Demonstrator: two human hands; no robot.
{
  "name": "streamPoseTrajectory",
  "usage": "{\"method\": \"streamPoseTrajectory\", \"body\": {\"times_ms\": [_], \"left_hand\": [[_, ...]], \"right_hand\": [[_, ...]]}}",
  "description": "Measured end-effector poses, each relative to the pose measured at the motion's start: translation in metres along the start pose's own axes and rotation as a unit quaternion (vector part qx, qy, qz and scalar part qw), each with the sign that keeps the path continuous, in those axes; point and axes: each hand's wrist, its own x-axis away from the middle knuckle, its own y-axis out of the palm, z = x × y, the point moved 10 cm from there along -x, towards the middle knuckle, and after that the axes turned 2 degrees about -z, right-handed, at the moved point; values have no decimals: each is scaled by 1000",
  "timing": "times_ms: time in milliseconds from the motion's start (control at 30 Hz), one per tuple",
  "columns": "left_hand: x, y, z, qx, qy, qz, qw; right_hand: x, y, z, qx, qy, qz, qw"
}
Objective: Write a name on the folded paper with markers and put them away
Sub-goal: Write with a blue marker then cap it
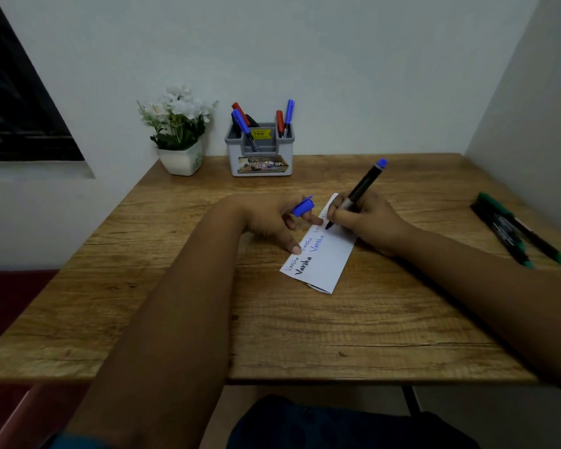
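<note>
White flowers in a white pot at the wooden table's back edge, dark window left

- Soft, dim, even indoor light is falling from above, giving the white wall a cool grey-blue cast.
- The window at upper left is showing black, giving no light.
- Faint, diffuse shadows are lying under the forearms on the wooden table.
- No glare is showing.
- The wide lens is bending the table edges and walls, stretching the forearms at the bottom.
- Detail is softening toward the corners; the handwriting is staying readable.
</note>
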Motion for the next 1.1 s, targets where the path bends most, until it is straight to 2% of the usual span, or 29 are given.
{"method": "streamPoseTrajectory", "body": {"times_ms": [100,200,300,367,433,500,567,667,767,867,933,1100], "left_hand": [[0,3,4,5,24,-16,1000],[-3,1,-1,36,19,-14,999],[-7,-12,-4,64,6,82,995],[-6,-22,-1,124,15,155,980],[-2,-31,5,167,41,215,961],[1,-40,8,142,62,260,953],[1,-45,9,98,66,292,949],[3,-49,11,100,67,329,937],[1,-50,8,210,78,351,909],[-2,-45,2,358,68,351,863],[-3,-42,1,400,63,345,847],[-6,-36,2,445,66,322,833]], "right_hand": [[-6,-7,16,-220,58,34,973],[-7,-10,18,-262,77,55,960],[-1,-21,8,-211,60,115,969],[1,-32,3,-234,55,165,957],[4,-43,5,-298,70,227,924],[4,-44,11,-378,104,263,881],[2,-35,13,-422,131,251,861],[-1,-21,13,-424,145,184,875],[1,-24,16,-402,136,135,896],[2,-36,18,-402,122,131,898],[3,-44,19,-397,112,138,900],[2,-54,15,-409,83,121,901]]}}
